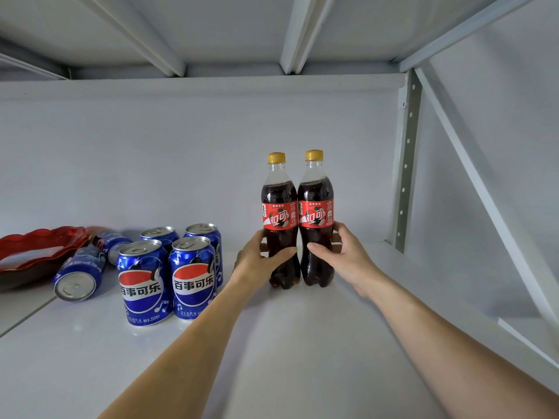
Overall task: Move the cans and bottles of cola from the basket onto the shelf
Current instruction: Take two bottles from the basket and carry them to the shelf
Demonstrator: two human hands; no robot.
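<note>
Two cola bottles with yellow caps and red labels stand upright side by side on the white shelf [302, 343]. My left hand [260, 258] grips the lower part of the left bottle [279, 213]. My right hand [344, 255] grips the lower part of the right bottle [316, 213]. Left of them, several blue cola cans [145, 282] stand upright in a tight group. Two more blue cans [80, 272] lie on their sides further left. The basket is out of view.
A red plastic dish [36, 249] sits at the far left edge of the shelf. A grey upright post [406, 164] and a diagonal brace [490, 195] bound the right side. The upper shelf's underside hangs overhead.
</note>
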